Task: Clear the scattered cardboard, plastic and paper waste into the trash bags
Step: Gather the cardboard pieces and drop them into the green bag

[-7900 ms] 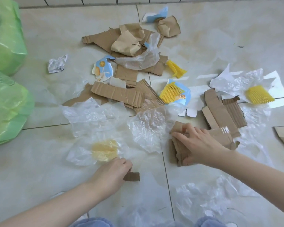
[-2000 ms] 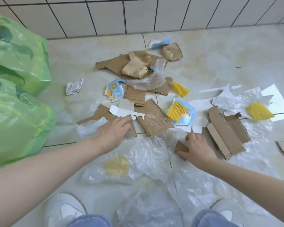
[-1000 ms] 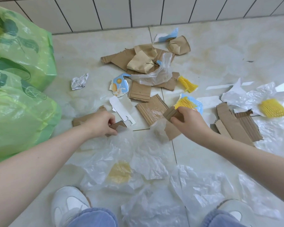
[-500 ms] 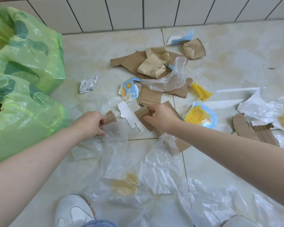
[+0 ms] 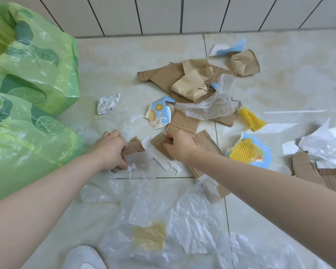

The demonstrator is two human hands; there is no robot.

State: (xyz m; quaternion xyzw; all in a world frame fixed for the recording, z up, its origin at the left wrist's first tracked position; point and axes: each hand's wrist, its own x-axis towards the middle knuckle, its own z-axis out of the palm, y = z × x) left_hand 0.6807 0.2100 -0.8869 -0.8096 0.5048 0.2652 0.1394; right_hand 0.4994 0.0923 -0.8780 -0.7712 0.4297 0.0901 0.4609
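Two trash bags [image 5: 33, 105] are sitting at the left on the floor [image 5: 128, 61]. A cardboard pile [image 5: 184, 78] is lying behind both hands, plastic sheets [image 5: 192, 220] are spreading in front, and crumpled paper [image 5: 107, 103] is lying between bags and pile.

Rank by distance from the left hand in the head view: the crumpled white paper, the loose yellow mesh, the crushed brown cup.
1. Crumpled white paper, just beyond the left hand.
2. Yellow mesh, right of centre.
3. Brown cup, far right, nearest the wall.
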